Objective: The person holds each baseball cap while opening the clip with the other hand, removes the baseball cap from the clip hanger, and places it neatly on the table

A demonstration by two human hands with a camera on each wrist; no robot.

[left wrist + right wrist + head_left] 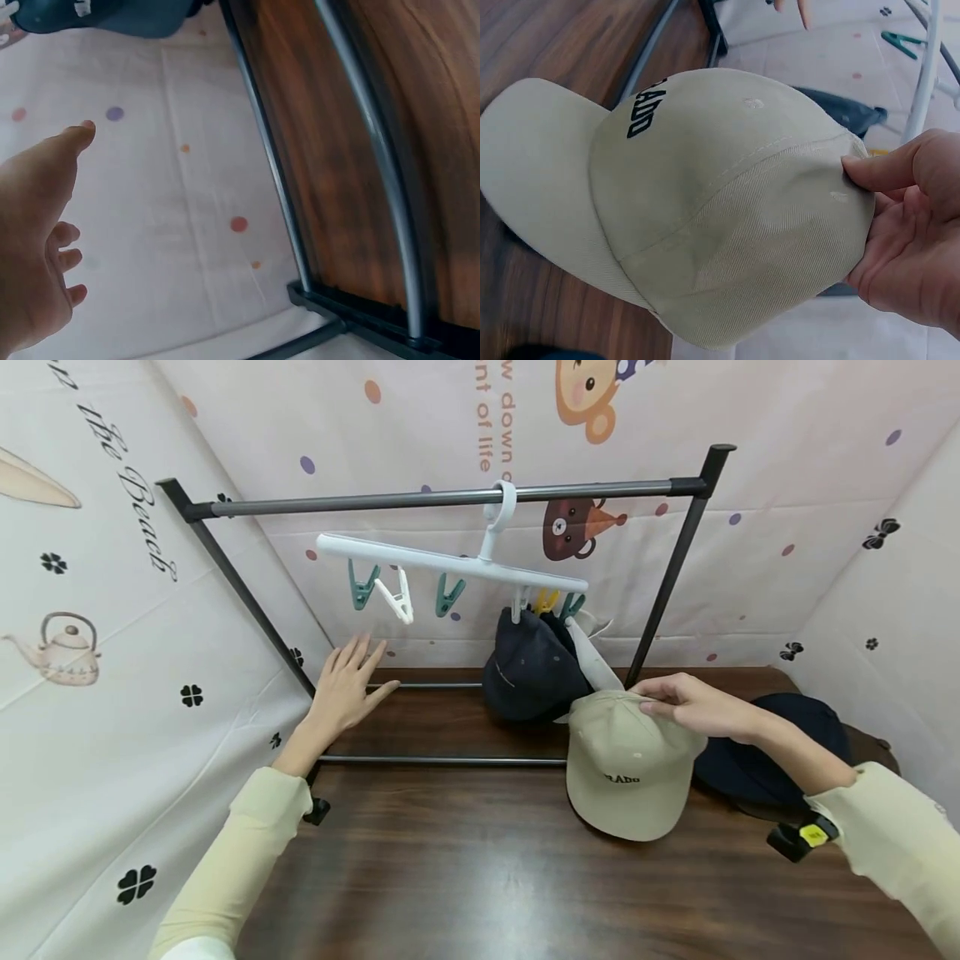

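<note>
Beige cap (636, 762) in right hand (696, 704)

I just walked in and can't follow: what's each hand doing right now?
Left hand: open, holding nothing.
Right hand: holding the beige cap, pinched between thumb and fingers.

Bright head view, glare on tabletop (517, 881) — wrist views dimmer, softer

There is one garment rack (420, 502), one white hanger (450, 562), six clips (401, 602), two navy caps (528, 668) and one beige cap (630, 760).
</note>
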